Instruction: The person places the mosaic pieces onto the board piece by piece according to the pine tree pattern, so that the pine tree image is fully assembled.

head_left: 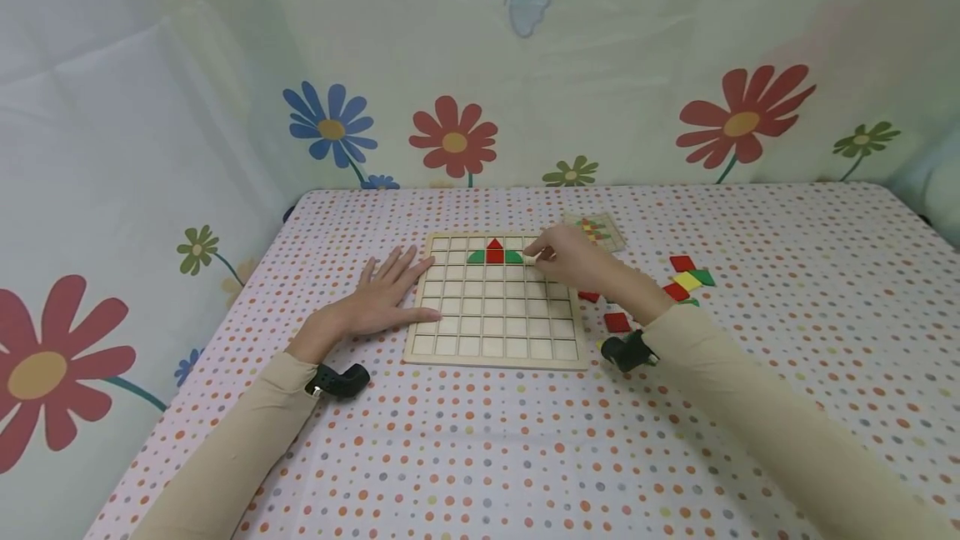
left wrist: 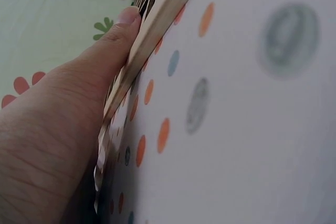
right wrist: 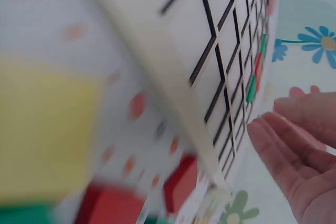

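A wooden grid board [head_left: 472, 359] lies on the table. In its upper rows sit a red triangle [head_left: 495, 244] above a red square [head_left: 495, 257], with a green piece [head_left: 477, 257] to the left and another green piece [head_left: 513, 257] to the right. My left hand [head_left: 382, 298], fingers spread and straight, rests at the board's left edge; the thumb [left wrist: 123, 27] lies along that edge in the left wrist view. Over the board's upper right, my right hand [head_left: 573, 259] has loosely bent fingers, close beside the right green piece. No piece shows between its fingertips in the right wrist view.
A small pattern card [head_left: 613, 233] lies behind the right hand. Right of the board are loose pieces: a red one [head_left: 682, 262], a yellow one [head_left: 687, 281], a green one [head_left: 703, 277] and another red piece [head_left: 617, 322]. A flowered curtain [head_left: 622, 40] hangs behind the dotted tablecloth [head_left: 465, 457].
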`<state>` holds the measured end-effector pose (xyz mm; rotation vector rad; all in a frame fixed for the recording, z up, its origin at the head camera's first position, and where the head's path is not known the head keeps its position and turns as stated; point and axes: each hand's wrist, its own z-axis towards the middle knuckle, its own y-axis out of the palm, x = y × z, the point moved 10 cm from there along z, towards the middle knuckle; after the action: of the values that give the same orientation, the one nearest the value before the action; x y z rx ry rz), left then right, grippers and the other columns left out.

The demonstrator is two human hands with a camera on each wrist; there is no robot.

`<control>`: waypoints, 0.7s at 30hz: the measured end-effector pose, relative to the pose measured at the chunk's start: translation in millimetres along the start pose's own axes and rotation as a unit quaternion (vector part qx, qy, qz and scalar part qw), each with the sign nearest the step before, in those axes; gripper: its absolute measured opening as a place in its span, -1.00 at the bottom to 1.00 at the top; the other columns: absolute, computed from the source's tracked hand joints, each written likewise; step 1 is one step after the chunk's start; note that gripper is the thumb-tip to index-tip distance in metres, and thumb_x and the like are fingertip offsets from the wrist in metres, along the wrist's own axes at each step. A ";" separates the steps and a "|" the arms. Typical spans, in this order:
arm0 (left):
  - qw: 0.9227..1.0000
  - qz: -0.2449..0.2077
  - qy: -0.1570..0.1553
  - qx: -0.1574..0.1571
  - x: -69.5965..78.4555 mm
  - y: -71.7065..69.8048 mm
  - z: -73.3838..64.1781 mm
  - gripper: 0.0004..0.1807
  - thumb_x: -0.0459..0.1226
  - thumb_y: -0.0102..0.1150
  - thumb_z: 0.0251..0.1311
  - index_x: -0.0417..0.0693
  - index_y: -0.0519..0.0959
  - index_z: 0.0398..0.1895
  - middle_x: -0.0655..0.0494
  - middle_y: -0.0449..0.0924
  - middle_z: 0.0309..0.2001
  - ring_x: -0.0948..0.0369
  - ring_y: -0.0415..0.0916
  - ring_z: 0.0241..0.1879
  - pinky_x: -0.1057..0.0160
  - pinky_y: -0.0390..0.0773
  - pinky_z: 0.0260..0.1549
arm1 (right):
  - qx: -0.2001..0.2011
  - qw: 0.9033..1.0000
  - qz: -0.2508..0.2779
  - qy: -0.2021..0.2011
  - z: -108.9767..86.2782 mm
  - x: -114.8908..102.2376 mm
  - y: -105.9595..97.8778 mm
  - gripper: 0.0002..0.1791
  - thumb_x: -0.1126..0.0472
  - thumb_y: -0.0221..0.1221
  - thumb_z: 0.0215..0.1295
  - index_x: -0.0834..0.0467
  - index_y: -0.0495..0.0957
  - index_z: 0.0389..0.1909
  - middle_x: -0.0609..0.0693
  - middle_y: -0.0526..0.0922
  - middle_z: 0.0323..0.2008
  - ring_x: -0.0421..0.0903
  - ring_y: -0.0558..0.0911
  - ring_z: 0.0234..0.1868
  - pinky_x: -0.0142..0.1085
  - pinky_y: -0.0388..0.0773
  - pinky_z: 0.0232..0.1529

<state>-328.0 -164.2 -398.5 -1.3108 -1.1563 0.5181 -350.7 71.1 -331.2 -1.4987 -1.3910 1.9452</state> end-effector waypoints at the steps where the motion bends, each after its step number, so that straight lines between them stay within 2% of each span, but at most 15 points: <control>1: 1.000 0.001 -0.001 -0.001 -0.9 0.9 0.4 0.18 0.53 -0.07 0.27 0.16 -0.18 0.75 -0.07 -0.44 0.71 -0.06 -0.58 0.67 -0.31 -0.57 0.50 | 0.000 1.000 -0.001 0.000 -7.6 0.7 -2.9 -0.69 0.44 0.16 0.45 0.37 0.69 0.13 0.27 0.72 0.05 0.19 0.72 0.04 -0.05 0.70 0.00; 5: 1.000 0.003 -0.002 -0.004 -0.4 1.0 0.3 0.18 0.54 -0.08 0.27 0.17 -0.18 0.75 -0.06 -0.45 0.71 -0.06 -0.58 0.67 -0.31 -0.56 0.50 | -0.003 0.999 -0.013 -0.031 -41.3 -1.9 -13.2 -0.77 0.45 0.27 0.39 0.30 0.76 0.01 0.17 0.72 -0.03 0.11 0.71 -0.05 -0.10 0.71 -0.05; 7: 1.000 0.002 0.000 -0.003 1.3 -0.7 -0.2 0.16 0.49 -0.02 0.29 0.15 -0.16 0.75 -0.09 -0.43 0.71 -0.08 -0.57 0.67 -0.34 -0.55 0.49 | -0.008 0.998 -0.023 -0.050 -57.8 -2.9 -15.7 -0.80 0.45 0.32 0.35 0.26 0.79 -0.06 0.12 0.73 -0.07 0.02 0.68 -0.14 -0.17 0.70 -0.16; 12: 1.000 0.004 -0.003 -0.002 3.6 -2.6 -0.4 0.11 0.39 0.07 0.34 0.13 -0.14 0.75 -0.09 -0.41 0.71 -0.08 -0.55 0.67 -0.35 -0.53 0.49 | -0.027 0.998 -0.031 -0.052 -94.1 9.8 -16.6 -0.85 0.36 0.44 0.28 0.15 0.80 -0.14 -0.03 0.70 -0.17 -0.13 0.58 -0.26 -0.31 0.59 -0.33; 17: 1.000 0.006 -0.005 -0.005 5.2 -1.9 0.0 0.11 0.38 0.07 0.35 0.15 -0.16 0.75 -0.07 -0.42 0.71 -0.06 -0.57 0.67 -0.33 -0.54 0.50 | -0.039 0.997 -0.042 -0.045 -120.0 28.8 -15.9 -0.78 0.32 0.53 0.16 0.07 0.80 -0.18 -0.13 0.67 -0.21 -0.17 0.58 -0.26 -0.33 0.60 -0.29; 21: 1.000 0.005 -0.007 -0.003 5.3 -2.5 -0.9 0.12 0.39 0.07 0.34 0.13 -0.15 0.75 -0.08 -0.41 0.71 -0.07 -0.56 0.67 -0.34 -0.53 0.50 | -0.045 0.997 -0.051 -0.035 -128.8 41.3 -11.2 -0.74 0.29 0.56 0.12 0.05 0.81 -0.15 -0.15 0.67 -0.15 -0.13 0.60 -0.15 -0.30 0.64 -0.20</control>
<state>-325.8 -160.8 -394.1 -1.3197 -1.1641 0.5317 -258.7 170.3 -342.0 -1.3798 -1.5726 1.9126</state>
